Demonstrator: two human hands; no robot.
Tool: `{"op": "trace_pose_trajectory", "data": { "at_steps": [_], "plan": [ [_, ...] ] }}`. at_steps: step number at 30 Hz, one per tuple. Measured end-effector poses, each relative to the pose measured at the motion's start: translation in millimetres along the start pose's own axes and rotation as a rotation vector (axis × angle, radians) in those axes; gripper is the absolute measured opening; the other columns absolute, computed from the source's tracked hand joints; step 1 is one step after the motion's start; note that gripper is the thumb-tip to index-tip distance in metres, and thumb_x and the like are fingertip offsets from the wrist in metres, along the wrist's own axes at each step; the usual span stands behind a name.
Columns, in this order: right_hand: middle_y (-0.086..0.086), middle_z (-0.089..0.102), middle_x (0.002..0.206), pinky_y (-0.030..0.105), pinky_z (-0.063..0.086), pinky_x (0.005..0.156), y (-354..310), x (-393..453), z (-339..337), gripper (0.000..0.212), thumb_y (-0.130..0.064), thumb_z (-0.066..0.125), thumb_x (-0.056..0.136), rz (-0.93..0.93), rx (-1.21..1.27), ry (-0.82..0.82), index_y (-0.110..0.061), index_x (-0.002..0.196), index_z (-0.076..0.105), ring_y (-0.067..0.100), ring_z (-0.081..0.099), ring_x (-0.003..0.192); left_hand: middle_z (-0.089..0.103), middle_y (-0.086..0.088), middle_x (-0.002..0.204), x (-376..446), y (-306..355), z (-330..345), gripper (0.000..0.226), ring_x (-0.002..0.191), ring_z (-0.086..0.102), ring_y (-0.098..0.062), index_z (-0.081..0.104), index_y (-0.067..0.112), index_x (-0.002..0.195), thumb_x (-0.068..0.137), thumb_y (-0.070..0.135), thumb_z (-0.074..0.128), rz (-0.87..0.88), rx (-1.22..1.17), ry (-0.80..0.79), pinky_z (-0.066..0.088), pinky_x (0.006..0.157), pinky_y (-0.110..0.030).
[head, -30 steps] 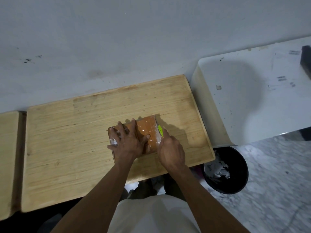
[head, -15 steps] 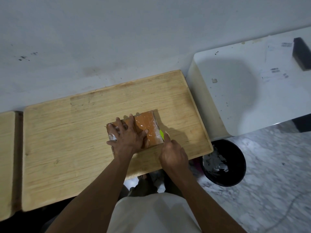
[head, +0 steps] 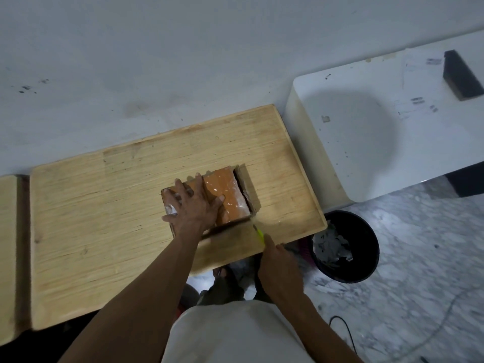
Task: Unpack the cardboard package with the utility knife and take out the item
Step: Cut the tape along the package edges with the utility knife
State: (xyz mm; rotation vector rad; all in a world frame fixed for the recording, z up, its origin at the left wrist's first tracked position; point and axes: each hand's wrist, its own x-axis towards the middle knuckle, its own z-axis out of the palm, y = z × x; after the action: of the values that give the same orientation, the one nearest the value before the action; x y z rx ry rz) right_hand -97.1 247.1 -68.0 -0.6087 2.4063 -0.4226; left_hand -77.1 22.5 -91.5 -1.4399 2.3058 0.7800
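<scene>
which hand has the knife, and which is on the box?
The right hand holds the yellow-green utility knife, just off the package's near right corner. The left hand lies flat, fingers spread, on top of the taped cardboard package.

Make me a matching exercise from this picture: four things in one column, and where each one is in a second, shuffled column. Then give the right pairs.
Things
1. left hand
2. utility knife
3. black bin
4. cardboard package

Places
A. on the floor, right of the wooden table
B. lying on the wooden table, its right end slit open
C. pressed flat on top of the package
D. in the grip of the right hand, off the package's near right corner

Pairs: 1-C, 2-D, 3-A, 4-B
</scene>
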Motion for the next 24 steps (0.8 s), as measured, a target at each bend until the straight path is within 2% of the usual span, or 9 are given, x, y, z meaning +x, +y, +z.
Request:
{"op": "trace_pose_trajectory", "data": {
  "at_steps": [3, 5, 8, 10, 13, 15, 18, 21, 24],
  "plan": [
    [0.010, 0.063, 0.091, 0.033, 0.042, 0.063, 13, -3, 1, 0.049, -0.018, 0.041, 0.100, -0.030, 0.205, 0.138, -0.028, 0.148, 0.038, 0.019, 0.055, 0.074, -0.022, -0.001, 0.163, -2, 1, 2, 0.088, 0.146, -0.024, -0.040, -0.003, 0.049, 0.150, 0.083, 0.076, 0.047, -0.002, 0.010, -0.001, 0.007, 0.103, -0.082],
    [0.005, 0.064, 0.081, 0.028, 0.040, 0.060, 12, 0, -5, 0.040, -0.024, 0.044, 0.101, -0.043, 0.295, 0.227, -0.025, 0.142, 0.048, 0.018, 0.057, 0.069, -0.021, -0.001, 0.163, -4, 0, 2, 0.087, 0.146, -0.024, -0.040, -0.003, 0.049, 0.150, 0.084, 0.075, 0.047, 0.000, 0.014, 0.004, 0.007, 0.103, -0.082],
    [-0.002, 0.063, 0.069, 0.030, 0.046, 0.054, 1, 8, -18, 0.027, -0.039, 0.051, 0.099, 0.058, 0.430, 0.328, -0.024, 0.116, 0.065, 0.015, 0.060, 0.062, -0.019, -0.001, 0.163, -6, -1, 1, 0.086, 0.146, -0.023, -0.040, -0.003, 0.050, 0.150, 0.084, 0.075, 0.047, 0.008, 0.017, 0.004, 0.007, 0.103, -0.081],
    [-0.006, 0.060, 0.064, 0.028, 0.046, 0.054, -6, 15, -24, 0.028, -0.046, 0.055, 0.096, 0.120, 0.547, 0.375, -0.022, 0.097, 0.069, 0.008, 0.057, 0.060, -0.019, 0.000, 0.163, -7, -2, -1, 0.085, 0.147, -0.023, -0.039, -0.002, 0.051, 0.150, 0.085, 0.074, 0.047, 0.007, 0.018, 0.005, 0.007, 0.104, -0.081],
    [-0.008, 0.052, 0.057, 0.021, 0.039, 0.049, -14, 30, -30, 0.028, -0.040, 0.060, 0.095, 0.088, 0.623, 0.463, -0.016, 0.082, 0.069, 0.003, 0.048, 0.052, -0.018, 0.001, 0.164, -7, -2, -4, 0.084, 0.147, -0.023, -0.039, -0.001, 0.051, 0.150, 0.085, 0.073, 0.048, 0.010, 0.015, -0.001, 0.007, 0.105, -0.080],
    [-0.005, 0.053, 0.058, 0.025, 0.042, 0.051, -16, 39, -34, 0.029, -0.033, 0.058, 0.097, 0.072, 0.657, 0.444, -0.014, 0.076, 0.066, 0.005, 0.048, 0.053, -0.018, 0.001, 0.164, -8, -2, -5, 0.083, 0.147, -0.022, -0.038, -0.001, 0.052, 0.149, 0.086, 0.072, 0.048, 0.011, 0.017, 0.000, 0.007, 0.105, -0.080],
    [0.004, 0.062, 0.066, 0.031, 0.050, 0.060, -14, 49, -44, 0.025, -0.023, 0.053, 0.100, 0.031, 0.666, 0.371, -0.013, 0.080, 0.065, 0.014, 0.060, 0.063, -0.017, 0.001, 0.164, -8, -2, -5, 0.084, 0.147, -0.022, -0.038, -0.002, 0.052, 0.150, 0.086, 0.072, 0.048, 0.006, 0.018, -0.001, 0.008, 0.105, -0.080],
    [-0.009, 0.063, 0.075, 0.018, 0.045, 0.066, -12, 56, -55, 0.021, -0.014, 0.048, 0.101, -0.001, 0.638, 0.259, -0.010, 0.093, 0.067, -0.002, 0.058, 0.071, -0.019, 0.002, 0.164, -9, -1, -6, 0.084, 0.147, -0.021, -0.039, -0.003, 0.052, 0.150, 0.086, 0.072, 0.047, 0.001, 0.028, -0.007, 0.009, 0.105, -0.080],
    [-0.014, 0.066, 0.089, 0.022, 0.048, 0.072, -11, 62, -64, 0.022, -0.014, 0.044, 0.102, -0.026, 0.709, 0.168, -0.018, 0.112, 0.063, -0.003, 0.059, 0.077, -0.019, 0.003, 0.163, -10, 0, -8, 0.084, 0.147, -0.020, -0.038, -0.005, 0.052, 0.150, 0.087, 0.071, 0.047, -0.004, 0.031, -0.008, 0.010, 0.106, -0.079]
  ]
}}
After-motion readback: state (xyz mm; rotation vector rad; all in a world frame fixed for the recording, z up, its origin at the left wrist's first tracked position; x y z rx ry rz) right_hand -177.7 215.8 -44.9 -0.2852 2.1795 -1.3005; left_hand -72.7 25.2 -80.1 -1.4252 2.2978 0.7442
